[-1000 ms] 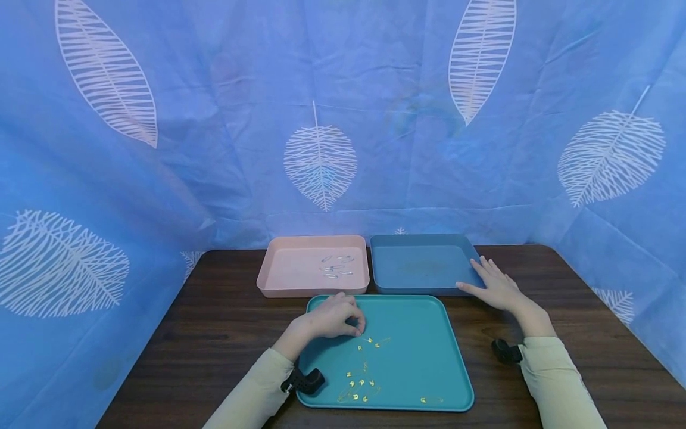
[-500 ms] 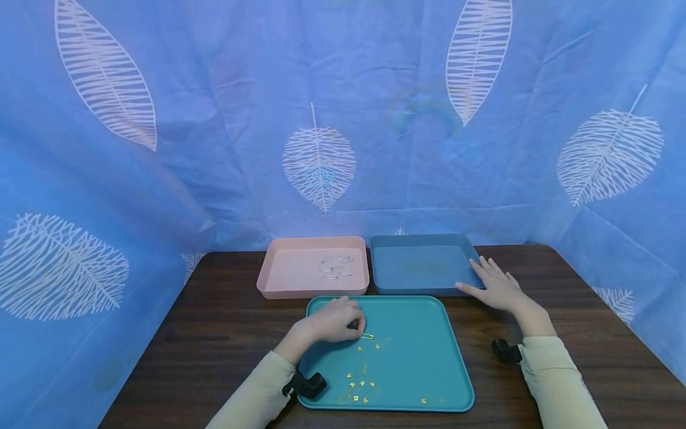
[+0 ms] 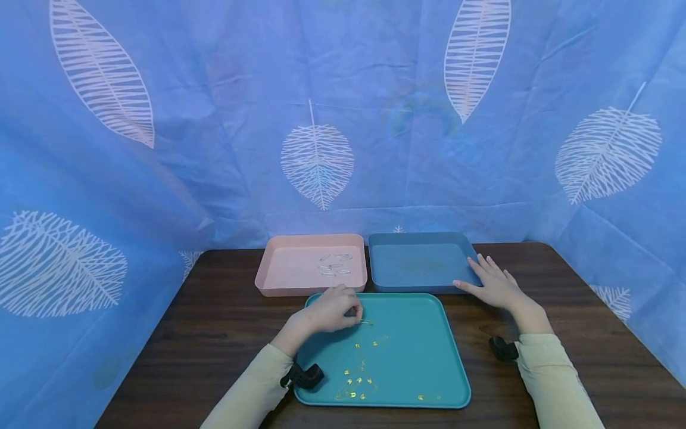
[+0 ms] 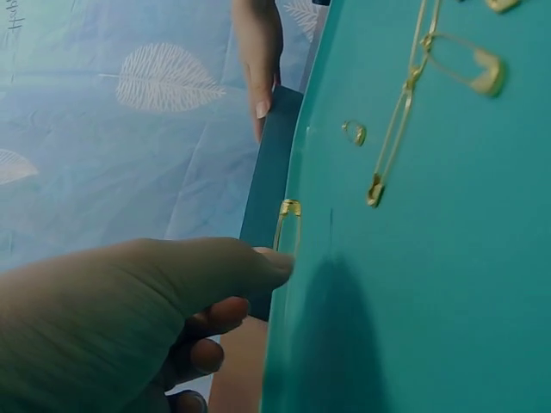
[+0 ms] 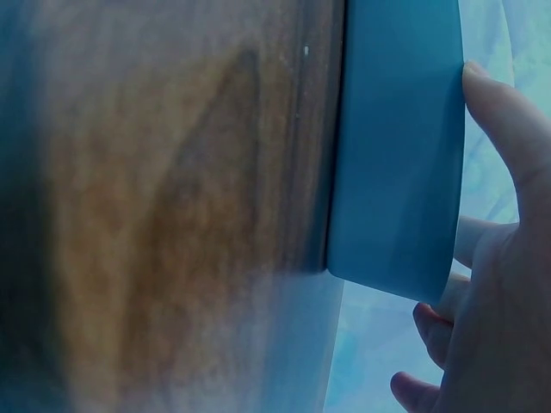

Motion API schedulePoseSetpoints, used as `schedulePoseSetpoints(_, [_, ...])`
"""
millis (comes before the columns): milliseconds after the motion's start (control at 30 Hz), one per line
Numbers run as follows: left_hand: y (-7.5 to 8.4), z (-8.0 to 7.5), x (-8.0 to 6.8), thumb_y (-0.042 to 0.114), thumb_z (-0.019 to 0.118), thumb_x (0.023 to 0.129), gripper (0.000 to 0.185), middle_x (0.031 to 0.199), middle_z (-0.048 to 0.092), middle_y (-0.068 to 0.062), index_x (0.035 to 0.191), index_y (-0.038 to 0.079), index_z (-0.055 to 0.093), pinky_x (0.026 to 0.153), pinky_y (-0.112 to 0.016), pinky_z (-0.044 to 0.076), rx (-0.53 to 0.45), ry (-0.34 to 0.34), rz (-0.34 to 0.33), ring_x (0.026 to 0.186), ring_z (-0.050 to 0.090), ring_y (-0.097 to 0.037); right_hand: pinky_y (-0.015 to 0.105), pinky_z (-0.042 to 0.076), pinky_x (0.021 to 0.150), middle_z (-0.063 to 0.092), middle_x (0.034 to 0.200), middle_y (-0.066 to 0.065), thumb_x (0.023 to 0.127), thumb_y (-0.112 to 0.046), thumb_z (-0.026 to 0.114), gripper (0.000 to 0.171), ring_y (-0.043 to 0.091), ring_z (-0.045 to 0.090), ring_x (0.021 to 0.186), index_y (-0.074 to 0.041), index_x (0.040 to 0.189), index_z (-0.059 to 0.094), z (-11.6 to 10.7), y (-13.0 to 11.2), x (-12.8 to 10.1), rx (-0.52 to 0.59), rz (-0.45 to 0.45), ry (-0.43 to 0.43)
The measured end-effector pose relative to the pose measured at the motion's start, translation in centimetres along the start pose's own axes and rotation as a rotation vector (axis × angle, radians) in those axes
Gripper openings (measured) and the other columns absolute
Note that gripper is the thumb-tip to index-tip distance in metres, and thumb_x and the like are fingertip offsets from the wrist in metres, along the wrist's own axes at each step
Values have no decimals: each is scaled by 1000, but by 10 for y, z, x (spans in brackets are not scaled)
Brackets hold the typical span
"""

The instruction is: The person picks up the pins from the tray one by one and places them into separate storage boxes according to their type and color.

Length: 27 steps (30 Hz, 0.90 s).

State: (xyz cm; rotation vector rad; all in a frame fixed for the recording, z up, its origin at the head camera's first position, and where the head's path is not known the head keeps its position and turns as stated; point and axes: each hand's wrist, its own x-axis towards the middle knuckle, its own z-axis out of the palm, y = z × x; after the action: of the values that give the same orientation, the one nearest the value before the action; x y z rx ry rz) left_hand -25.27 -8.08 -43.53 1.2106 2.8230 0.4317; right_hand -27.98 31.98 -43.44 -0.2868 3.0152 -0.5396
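My left hand (image 3: 333, 311) pinches a gold safety pin (image 4: 291, 209) between thumb and fingers, over the back left part of the teal tray (image 3: 412, 333). The pin's head sticks out past the thumb tip, and the hand's shadow falls on the tray in the left wrist view. Several more gold safety pins (image 4: 376, 191) lie scattered on that tray. My right hand (image 3: 495, 287) rests with spread fingers on the front right corner of the blue tray (image 3: 423, 265), its thumb at the rim and holding nothing else.
A pink tray (image 3: 286, 268) stands behind the teal one, to the left of the blue tray, with several silver safety pins (image 3: 336, 266) inside. All three trays sit on a dark wooden table (image 3: 203, 333). A blue leaf-patterned cloth (image 3: 230, 149) hangs behind.
The left hand has taken a gold safety pin from the group near the tray's middle and moved slightly up and back with it. The right hand stays put on the blue tray.
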Motion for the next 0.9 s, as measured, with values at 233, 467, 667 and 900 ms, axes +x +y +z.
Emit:
schedulePoseSetpoints(233, [-2, -8, 8, 25, 64, 94, 12, 85, 56, 8, 83, 25, 66, 79, -26, 38, 24, 67, 4, 83, 43, -8, 75, 5, 108, 10, 157, 35, 91, -61, 53, 95, 53, 6, 145, 3, 153, 20, -2, -1, -1, 9, -5, 0])
schedulePoseSetpoints(467, [-2, -13, 20, 22, 65, 94, 11, 84, 54, 6, 83, 24, 65, 76, -25, 36, 39, 128, 22, 80, 40, -10, 75, 5, 108, 10, 157, 35, 91, -59, 55, 95, 53, 6, 145, 4, 153, 20, -2, -1, -1, 23, -9, 6])
schedulePoseSetpoints(667, [-1, -15, 35, 21, 64, 94, 14, 79, 50, 7, 80, 23, 63, 75, -25, 31, 62, 181, 46, 77, 38, -11, 75, 6, 108, 9, 157, 34, 91, -61, 53, 96, 52, 5, 146, 3, 153, 20, -1, -2, -1, 13, 13, 0])
schedulePoseSetpoints(900, [-1, -19, 49, 17, 64, 94, 15, 78, 53, 2, 79, 19, 65, 71, -24, 29, 53, 232, 52, 73, 37, -12, 75, 6, 109, 9, 158, 34, 90, -63, 53, 97, 51, 5, 146, 3, 153, 20, -1, -1, 1, 11, 19, -5])
